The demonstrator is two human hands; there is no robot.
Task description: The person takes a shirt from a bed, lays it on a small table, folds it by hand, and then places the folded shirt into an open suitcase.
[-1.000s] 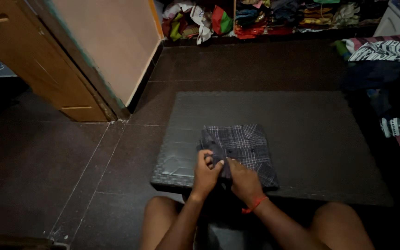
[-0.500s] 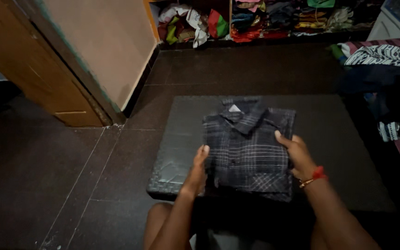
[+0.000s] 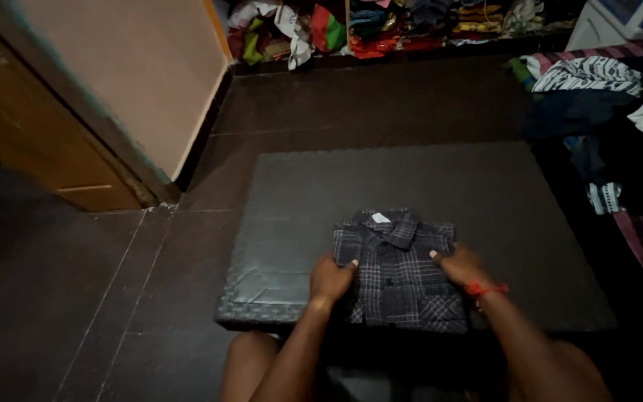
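Observation:
A dark plaid shirt (image 3: 397, 266), folded with its collar facing away from me, lies near the front edge of a dark foam mat (image 3: 485, 193) on the floor. My left hand (image 3: 330, 280) grips the shirt's left edge, fingers curled over it. At the shirt's right edge, my right hand (image 3: 459, 266), with a red thread at the wrist, holds the fabric with the thumb on top. My knees show at the bottom of the view.
A pile of clothes (image 3: 604, 97) lies at the right. Colourful folded fabrics (image 3: 381, 22) fill a low shelf at the back. A wooden door (image 3: 46, 141) and a beige wall (image 3: 135, 74) stand at the left, above dark floor tiles (image 3: 76, 298).
The shirt was turned over collar-side up, then pulled back toward me. My hands went from its middle to its two side edges.

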